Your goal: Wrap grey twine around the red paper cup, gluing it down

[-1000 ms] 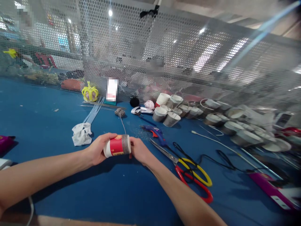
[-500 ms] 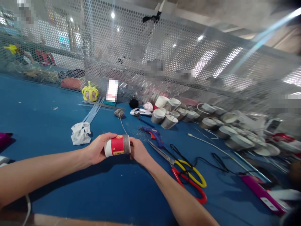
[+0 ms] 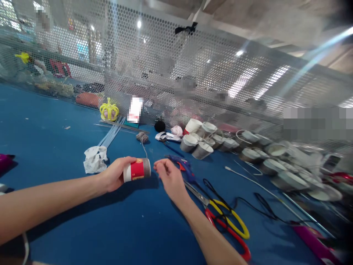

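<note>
My left hand [image 3: 116,175] is wrapped round a paper cup [image 3: 137,169], white with a red printed band, which lies on its side in the air over the table. Grey yarn [image 3: 146,168] is wound round the cup's right end. From there a strand runs up to a small grey yarn ball [image 3: 142,137] on the table. My right hand [image 3: 172,180] is just right of the cup and apart from it, fingers loosely bent with nothing visible in them. Beyond that hand lies a blue glue gun [image 3: 185,167]; scissors [image 3: 220,211] with red and yellow handles rest beside my right forearm.
Several grey-wrapped cups [image 3: 202,150] stand at the back right. Crumpled white paper [image 3: 95,159], a yellow crown [image 3: 109,110], a black yarn ball [image 3: 160,126] and a purple power strip [image 3: 314,239] lie around the blue table. A perforated metal screen [image 3: 154,66] rises behind.
My right hand has let go of the cup's yarn-wrapped end and moved right, towards the glue gun. The left hand still holds the cup. The view has shifted slightly.
</note>
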The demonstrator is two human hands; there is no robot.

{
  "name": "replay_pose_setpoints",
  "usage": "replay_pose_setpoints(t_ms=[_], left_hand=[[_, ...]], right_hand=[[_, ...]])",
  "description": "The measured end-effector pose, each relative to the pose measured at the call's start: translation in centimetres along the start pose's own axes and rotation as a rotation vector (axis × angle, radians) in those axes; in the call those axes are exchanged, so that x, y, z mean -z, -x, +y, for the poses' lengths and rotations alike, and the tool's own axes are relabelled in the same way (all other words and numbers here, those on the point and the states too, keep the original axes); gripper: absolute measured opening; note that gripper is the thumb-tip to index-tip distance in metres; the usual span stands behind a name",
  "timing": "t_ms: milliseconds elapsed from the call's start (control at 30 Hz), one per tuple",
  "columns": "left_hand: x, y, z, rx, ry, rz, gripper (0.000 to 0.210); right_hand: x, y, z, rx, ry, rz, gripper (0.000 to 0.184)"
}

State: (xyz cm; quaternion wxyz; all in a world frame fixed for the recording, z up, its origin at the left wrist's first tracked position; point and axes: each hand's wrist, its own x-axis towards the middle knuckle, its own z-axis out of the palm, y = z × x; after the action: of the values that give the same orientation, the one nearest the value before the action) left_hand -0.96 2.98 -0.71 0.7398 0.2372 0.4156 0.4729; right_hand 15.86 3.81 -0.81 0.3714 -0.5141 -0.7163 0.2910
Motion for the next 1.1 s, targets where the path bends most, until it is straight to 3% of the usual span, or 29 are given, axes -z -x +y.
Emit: replay_pose_setpoints(t_ms=[167,300,500,667,900,1000,1100], left_hand=[[0.0,-0.1,-0.1,0.027,-0.018,0.015,0.012],[0.0,0.1,-0.4,-0.046,-0.048,-0.015,0.014],[0.2,0.3,-0.5,-0.161,-0.117,-0.048,0.018],[0.7,0.2,-0.8,-0.245,-0.298,-0.071,0.021],[1.6,0.3,-0.4,-0.358,-0.581,-0.262,0.030],[1.7,0.4,-0.4,-0.373,-0.646,-0.351,0.029],[1.7,0.3,-0.7,-0.330,-0.613,-0.331,0.025]], right_hand=[[-1.1,1.3,-1.1,0.154,0.211,-0.077,0.022],[-1.4,1.5,-1.4,0.159,0.166,-0.078,0.020],[-0.8,1.3,-1.8,0.092,0.034,-0.146,0.022],[-0.4,1.1,-1.9,0.006,-0.075,-0.219,0.026],[0.5,0.7,-2.3,-0.062,-0.164,-0.338,0.025],[1.0,0.7,-2.3,-0.092,-0.161,-0.319,0.027],[1.0,1.1,-1.9,-0.040,-0.130,-0.257,0.028]])
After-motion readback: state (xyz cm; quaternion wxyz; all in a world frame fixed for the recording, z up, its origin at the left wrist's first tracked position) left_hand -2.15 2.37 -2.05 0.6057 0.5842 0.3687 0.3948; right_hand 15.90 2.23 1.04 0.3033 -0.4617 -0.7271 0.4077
